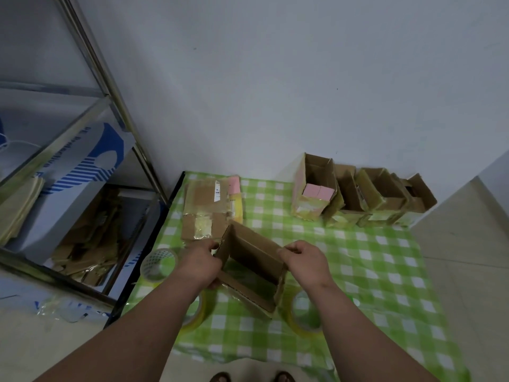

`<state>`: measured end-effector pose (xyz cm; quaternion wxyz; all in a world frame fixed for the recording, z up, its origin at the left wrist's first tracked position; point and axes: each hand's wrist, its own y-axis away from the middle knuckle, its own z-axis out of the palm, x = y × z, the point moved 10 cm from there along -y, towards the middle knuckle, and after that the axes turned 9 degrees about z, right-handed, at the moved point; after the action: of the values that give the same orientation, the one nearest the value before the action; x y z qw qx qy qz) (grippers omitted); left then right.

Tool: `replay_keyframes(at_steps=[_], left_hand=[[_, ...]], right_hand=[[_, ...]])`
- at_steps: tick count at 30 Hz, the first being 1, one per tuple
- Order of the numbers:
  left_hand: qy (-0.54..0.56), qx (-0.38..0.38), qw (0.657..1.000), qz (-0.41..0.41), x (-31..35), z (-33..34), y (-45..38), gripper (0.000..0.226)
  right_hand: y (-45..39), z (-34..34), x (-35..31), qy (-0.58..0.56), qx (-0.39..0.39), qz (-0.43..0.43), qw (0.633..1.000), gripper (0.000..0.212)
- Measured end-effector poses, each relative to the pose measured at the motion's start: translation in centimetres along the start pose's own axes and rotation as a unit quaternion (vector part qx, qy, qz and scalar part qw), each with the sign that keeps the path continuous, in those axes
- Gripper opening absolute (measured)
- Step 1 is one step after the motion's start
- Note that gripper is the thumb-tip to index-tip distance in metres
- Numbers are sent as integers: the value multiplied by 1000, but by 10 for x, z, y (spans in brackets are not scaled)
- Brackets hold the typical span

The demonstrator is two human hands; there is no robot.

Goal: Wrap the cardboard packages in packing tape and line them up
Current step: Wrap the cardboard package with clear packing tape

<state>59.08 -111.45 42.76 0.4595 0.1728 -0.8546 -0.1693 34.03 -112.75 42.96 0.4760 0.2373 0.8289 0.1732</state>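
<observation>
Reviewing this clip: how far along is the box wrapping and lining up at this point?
Done: four open boxes with glossy tape stand in a row by the wall. In hand: left hand and right hand grip an open cardboard box. Left: flattened cardboard lies stacked behind it; tape rolls sit nearby.

**Materials and finishes**

Held box point(252, 267): brown corrugated cardboard, matt, raw fluted edges showing. Row of boxes point(363, 197) by the wall: same cardboard, lower halves glossy with yellowish clear tape. Flat packages point(205, 209): cardboard under shiny tape, paper label. Tablecloth point(371, 260): green-white check, smooth, slight sheen, plastic-looking. Tape rolls point(305, 315): glossy translucent yellowish plastic. Shelf frame point(118, 106): polished metal. Wall point(275, 78): matt white paint. Floor point(468, 244): smooth pale tile.
</observation>
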Motion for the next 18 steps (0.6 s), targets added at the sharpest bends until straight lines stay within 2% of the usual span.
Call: replay_keyframes(at_steps=[2, 4, 6, 8, 13, 16, 18], left_hand=[[-13, -7, 1000, 11, 3, 2, -1, 53], [-40, -18, 998, 38, 8, 2, -1, 57], [-73, -24, 995, 66, 13, 3, -2, 61], [-90, -21, 993, 71, 14, 2, -3, 62], [-144, -18, 985, 97, 22, 8, -3, 59], [-178, -35, 978, 104, 20, 13, -5, 60], [-190, -55, 975, 99, 14, 16, -6, 62]], right_hand=[[0, 6, 0, 1, -23, 0, 1000, 23], [-1, 11, 0, 13, -36, -10, 999, 17], [-5, 6, -3, 36, -10, -29, 999, 5], [-11, -3, -6, 38, 24, -33, 998, 7], [-25, -18, -2, -43, 56, -5, 997, 17], [-25, -15, 4, -113, 33, 1, 993, 21], [-22, -15, 10, -154, 22, 2, 988, 15]])
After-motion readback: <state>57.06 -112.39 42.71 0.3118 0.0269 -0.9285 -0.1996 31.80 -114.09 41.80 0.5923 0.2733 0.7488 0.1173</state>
